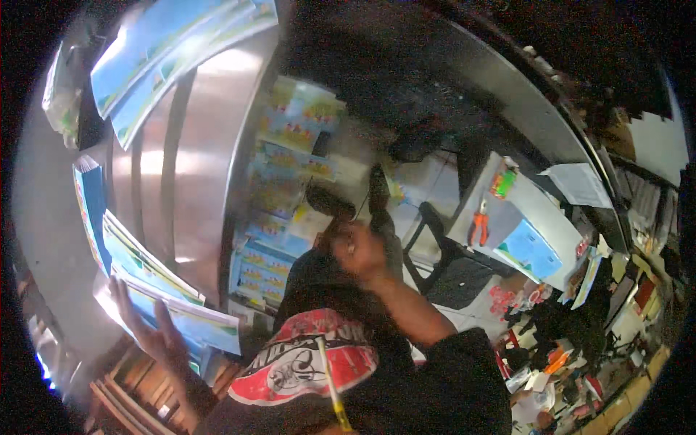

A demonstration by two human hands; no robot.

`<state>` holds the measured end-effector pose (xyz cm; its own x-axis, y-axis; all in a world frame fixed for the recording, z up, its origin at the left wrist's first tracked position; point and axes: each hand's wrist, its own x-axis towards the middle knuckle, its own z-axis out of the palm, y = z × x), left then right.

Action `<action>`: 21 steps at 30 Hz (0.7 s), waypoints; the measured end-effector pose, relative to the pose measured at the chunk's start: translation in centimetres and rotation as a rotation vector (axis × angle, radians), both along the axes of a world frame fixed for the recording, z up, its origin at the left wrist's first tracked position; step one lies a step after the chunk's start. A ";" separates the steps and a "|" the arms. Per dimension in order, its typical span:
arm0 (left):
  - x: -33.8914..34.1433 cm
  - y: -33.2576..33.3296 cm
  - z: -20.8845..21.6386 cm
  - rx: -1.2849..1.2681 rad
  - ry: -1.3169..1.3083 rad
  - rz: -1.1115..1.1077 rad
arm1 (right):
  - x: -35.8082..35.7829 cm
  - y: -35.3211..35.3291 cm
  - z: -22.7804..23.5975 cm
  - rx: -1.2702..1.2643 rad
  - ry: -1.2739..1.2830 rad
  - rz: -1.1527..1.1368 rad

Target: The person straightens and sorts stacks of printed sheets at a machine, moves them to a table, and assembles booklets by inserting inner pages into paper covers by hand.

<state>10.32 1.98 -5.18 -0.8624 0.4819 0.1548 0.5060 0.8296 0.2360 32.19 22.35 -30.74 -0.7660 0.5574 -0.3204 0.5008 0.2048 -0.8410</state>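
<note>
My left hand [148, 326] is at the lower left, fingers stretched out and apart against a stack of blue and white printed sheets [210, 330]. More printed sheets [138, 257] lie just beyond that stack on the shiny metal table [203, 159]. A thick upright-looking bundle of blue printed paper [90, 206] is at its left. Over my lap, away from the sheets, hovers my right hand [359, 250]. Its fingers are curled in, slightly blurred, and whatever they may hold cannot be made out.
Large printed sheets [174, 54] rest at the table's far end. Stacked colourful prints [279, 188] cover the floor beside the table. To the right, a white surface [471, 199] carries orange-handled pliers [478, 225] and a blue printed sheet [529, 246]. Mixed clutter [558, 355] fills the lower right.
</note>
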 end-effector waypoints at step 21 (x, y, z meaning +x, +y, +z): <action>29.2 -0.4 -56.3 -0.177 -1.247 0.469 | 15.8 28.7 -49.3 0.314 -0.478 -0.373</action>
<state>39.53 1.61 -61.45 -0.4691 0.0363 -0.8824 -0.3043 0.9313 0.2001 48.03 51.05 -80.03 -0.3192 0.8786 -0.3553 0.8868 0.1447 -0.4390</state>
